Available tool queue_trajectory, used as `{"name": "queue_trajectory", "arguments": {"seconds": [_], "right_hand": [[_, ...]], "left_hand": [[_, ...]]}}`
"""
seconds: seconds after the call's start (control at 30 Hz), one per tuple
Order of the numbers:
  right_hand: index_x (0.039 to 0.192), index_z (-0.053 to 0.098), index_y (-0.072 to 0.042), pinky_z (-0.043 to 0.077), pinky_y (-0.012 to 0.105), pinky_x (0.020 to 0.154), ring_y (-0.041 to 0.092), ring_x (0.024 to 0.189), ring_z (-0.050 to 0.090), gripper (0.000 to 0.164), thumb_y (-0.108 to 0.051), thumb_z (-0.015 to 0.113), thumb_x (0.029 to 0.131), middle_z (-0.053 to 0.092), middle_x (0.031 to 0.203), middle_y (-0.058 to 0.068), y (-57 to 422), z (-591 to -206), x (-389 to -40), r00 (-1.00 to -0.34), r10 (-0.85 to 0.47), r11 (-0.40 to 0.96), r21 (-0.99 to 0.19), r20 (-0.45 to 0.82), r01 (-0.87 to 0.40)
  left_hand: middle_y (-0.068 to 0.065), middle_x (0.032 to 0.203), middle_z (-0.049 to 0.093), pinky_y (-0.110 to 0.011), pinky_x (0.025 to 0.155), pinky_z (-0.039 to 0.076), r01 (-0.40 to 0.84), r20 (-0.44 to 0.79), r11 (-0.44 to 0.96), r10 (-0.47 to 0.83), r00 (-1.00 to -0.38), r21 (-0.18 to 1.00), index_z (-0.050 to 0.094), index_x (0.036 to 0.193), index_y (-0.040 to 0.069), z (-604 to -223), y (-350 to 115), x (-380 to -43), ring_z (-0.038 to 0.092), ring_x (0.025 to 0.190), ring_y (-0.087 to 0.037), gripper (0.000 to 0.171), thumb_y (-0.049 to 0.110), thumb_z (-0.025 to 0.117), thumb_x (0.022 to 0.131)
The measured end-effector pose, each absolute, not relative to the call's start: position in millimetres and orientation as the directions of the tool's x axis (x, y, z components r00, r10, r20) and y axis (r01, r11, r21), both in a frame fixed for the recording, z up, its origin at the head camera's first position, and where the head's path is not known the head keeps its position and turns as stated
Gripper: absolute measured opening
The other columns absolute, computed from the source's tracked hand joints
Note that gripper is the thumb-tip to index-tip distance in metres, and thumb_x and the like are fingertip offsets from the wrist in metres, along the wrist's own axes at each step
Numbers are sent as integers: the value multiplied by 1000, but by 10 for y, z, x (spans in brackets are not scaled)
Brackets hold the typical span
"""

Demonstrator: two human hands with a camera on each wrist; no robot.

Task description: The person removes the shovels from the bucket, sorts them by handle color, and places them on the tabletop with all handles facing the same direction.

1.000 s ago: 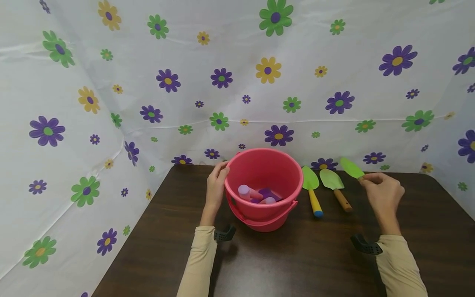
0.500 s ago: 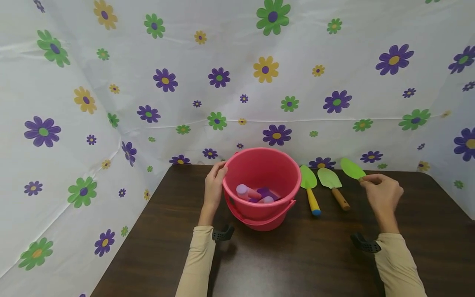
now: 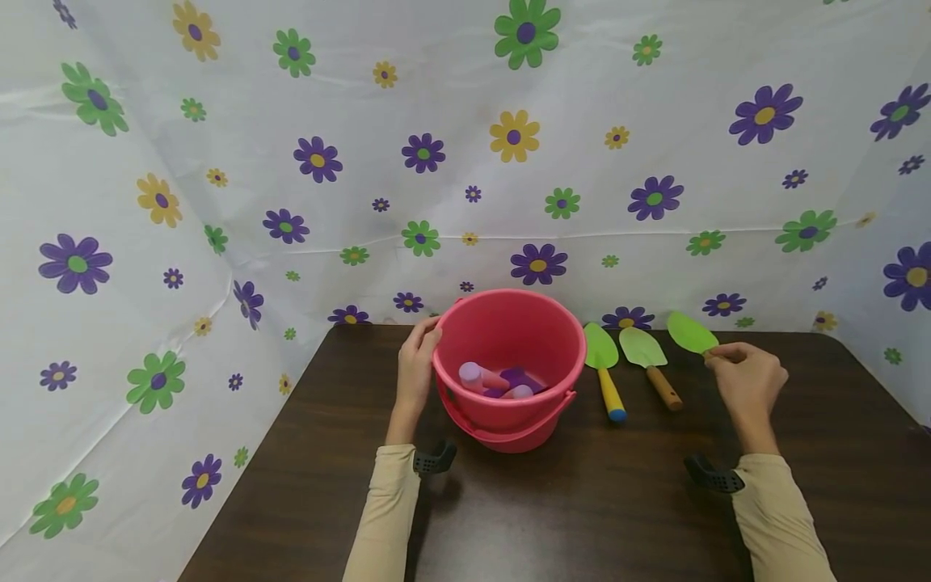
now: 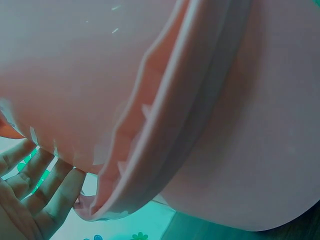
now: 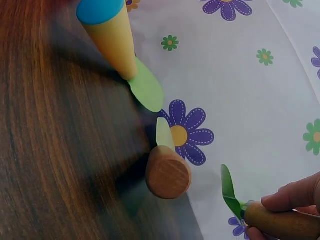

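Observation:
A pink bucket (image 3: 509,420) stands upright on the dark table. My left hand (image 3: 416,356) rests against its left side at the rim; in the left wrist view, the fingers (image 4: 55,185) lie fairly straight along the outer wall. Inside the bucket are pink pieces with lilac ends (image 3: 480,377) and something purple (image 3: 518,378). My right hand (image 3: 749,380) pinches the wooden handle (image 5: 280,221) of a hand trowel, whose bright green blade (image 3: 689,331) points away to the left. Most of that handle is covered by the hand in the head view.
Two more trowels lie right of the bucket: one with a yellow handle (image 3: 609,392) and blue end, one with a wooden handle (image 3: 663,386) and pale green blade. A white flowered cloth (image 3: 465,178) hangs behind the table (image 3: 553,509). The bucket's handle (image 3: 509,436) hangs down in front.
The whole head view has shifted slightly left. Both hands keep the same places, the left at the bucket and the right on the trowel.

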State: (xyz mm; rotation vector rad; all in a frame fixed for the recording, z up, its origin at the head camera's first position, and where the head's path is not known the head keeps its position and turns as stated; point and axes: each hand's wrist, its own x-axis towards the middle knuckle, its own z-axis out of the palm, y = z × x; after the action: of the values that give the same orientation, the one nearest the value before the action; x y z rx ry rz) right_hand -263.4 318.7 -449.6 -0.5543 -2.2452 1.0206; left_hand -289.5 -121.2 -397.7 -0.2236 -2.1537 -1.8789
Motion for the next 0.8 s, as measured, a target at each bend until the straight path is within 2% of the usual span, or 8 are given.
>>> {"name": "queue_trajectory", "arguments": {"seconds": [0.13, 0.27, 0.37, 0.57, 0.8], "right_hand": [[107, 75, 13, 37, 49, 90, 42, 104, 57, 23, -5, 73, 92, 72, 101, 31, 3196, -4537, -2639, -735, 599, 590, -796, 317, 138], [109, 74, 13, 38, 43, 84, 42, 105, 59, 23, -5, 73, 93, 72, 104, 31, 3211, -4583, -2646, -735, 611, 578, -800, 293, 161], [108, 74, 13, 38, 44, 85, 44, 106, 59, 23, -5, 73, 93, 72, 105, 31, 3223, -4617, -2647, -735, 617, 573, -801, 282, 174], [106, 72, 16, 35, 58, 102, 48, 109, 57, 23, -2, 72, 92, 71, 104, 33, 3256, -4670, -2653, -738, 622, 548, -819, 262, 171], [103, 73, 16, 32, 61, 108, 49, 115, 54, 21, -2, 73, 92, 72, 103, 32, 3307, -4719, -2683, -741, 632, 532, -823, 228, 200]], "left_hand": [[-22, 129, 66, -40, 94, 57, 289, 300, 135, -67, -952, 948, 62, 137, -2, -4171, -1245, -3053, 65, 110, -37, 37, 17, 50, 107], [-20, 130, 66, -42, 96, 56, 305, 315, 120, -75, -946, 945, 63, 138, 2, -4220, -1244, -3079, 65, 111, -36, 39, 23, 52, 107], [-18, 130, 67, -40, 96, 56, 309, 320, 121, -78, -944, 943, 63, 137, 4, -4230, -1248, -3073, 65, 111, -34, 39, 27, 53, 107], [-15, 127, 68, -34, 93, 57, 312, 323, 128, -76, -943, 941, 65, 135, 6, -4214, -1252, -3056, 66, 108, -31, 40, 31, 53, 106], [-16, 126, 68, -28, 90, 56, 315, 325, 123, -73, -943, 941, 65, 135, 6, -4212, -1247, -3057, 66, 107, -30, 40, 31, 53, 106]]}}
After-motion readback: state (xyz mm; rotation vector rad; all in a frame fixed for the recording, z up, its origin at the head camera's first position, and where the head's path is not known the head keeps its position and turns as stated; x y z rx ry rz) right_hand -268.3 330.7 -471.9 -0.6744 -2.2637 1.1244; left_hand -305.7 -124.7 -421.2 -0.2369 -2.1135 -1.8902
